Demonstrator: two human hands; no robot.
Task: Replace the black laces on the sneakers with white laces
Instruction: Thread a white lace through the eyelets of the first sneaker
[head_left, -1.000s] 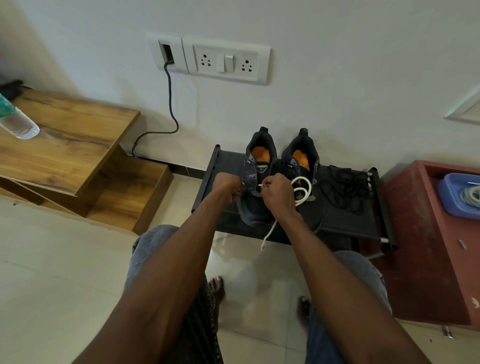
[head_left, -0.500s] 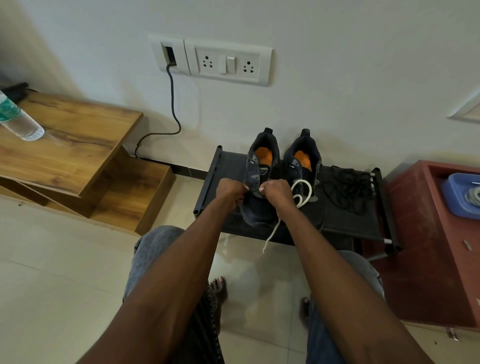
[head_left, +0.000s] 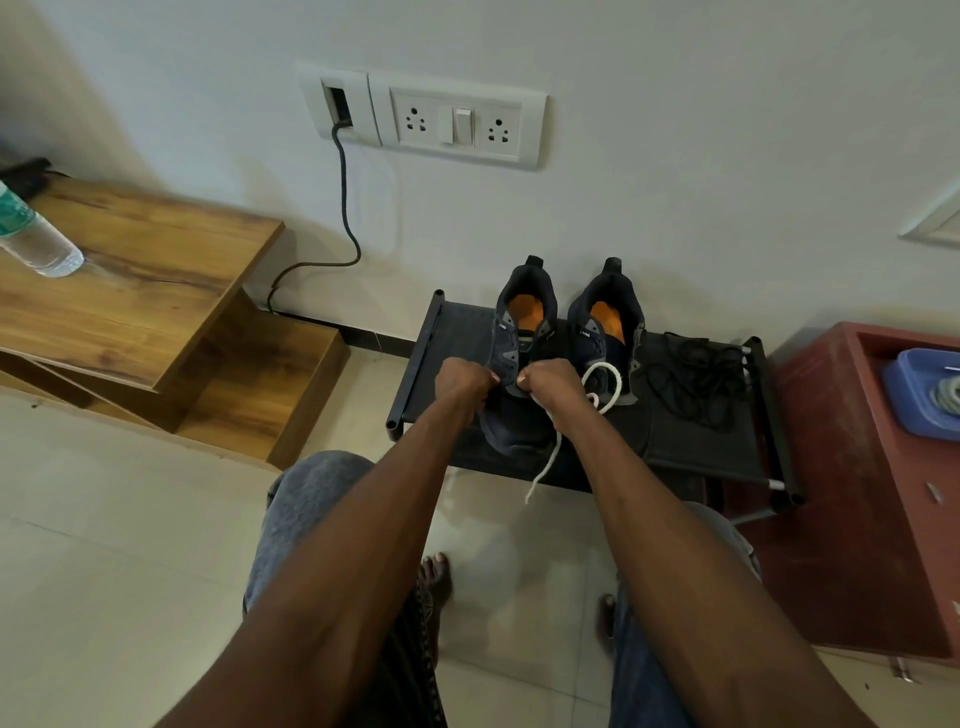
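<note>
While both hands pinch at the left dark mesh sneaker (head_left: 511, 364) on the black fabric shoe rack (head_left: 447, 338), the left hand (head_left: 464, 382) steadies its eyelet flap and the right hand (head_left: 550, 382) feeds the white cord lace (head_left: 602, 384); threading seems underway, and next comes pulling it through.

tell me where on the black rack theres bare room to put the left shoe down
Bare mesh on the black rack between its left rail and the left sneaker. The right end is crowded with the black laces; the middle holds the right sneaker, white lace and both hands.
</note>
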